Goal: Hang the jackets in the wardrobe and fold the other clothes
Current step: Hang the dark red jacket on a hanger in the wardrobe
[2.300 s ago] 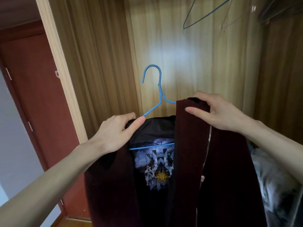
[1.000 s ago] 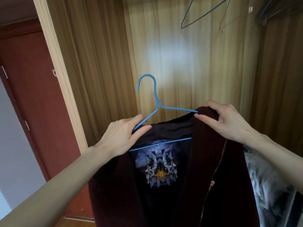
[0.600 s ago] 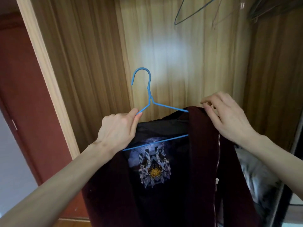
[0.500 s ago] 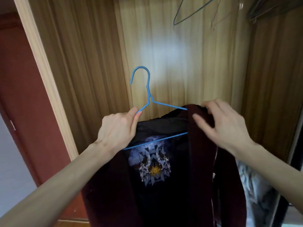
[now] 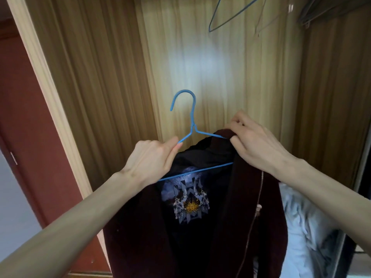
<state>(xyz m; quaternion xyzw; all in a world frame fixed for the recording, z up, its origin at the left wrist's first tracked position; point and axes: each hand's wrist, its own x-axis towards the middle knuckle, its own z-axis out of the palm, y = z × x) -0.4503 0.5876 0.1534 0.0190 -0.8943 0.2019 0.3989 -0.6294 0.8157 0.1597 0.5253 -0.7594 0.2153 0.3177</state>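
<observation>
Right hand (image 5: 255, 145) now pinching the dark red jacket (image 5: 230, 217) at its top, not lying flat on it as half a second ago. Jacket shoulder pulled further out along the blue hanger (image 5: 192, 127), more blue wire showing than at first.

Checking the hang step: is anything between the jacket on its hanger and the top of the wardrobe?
Nothing visible blocks it. Above the blue hanger and maroon jacket is open space; an empty hanger hangs up right. The rail is out of frame.
</observation>
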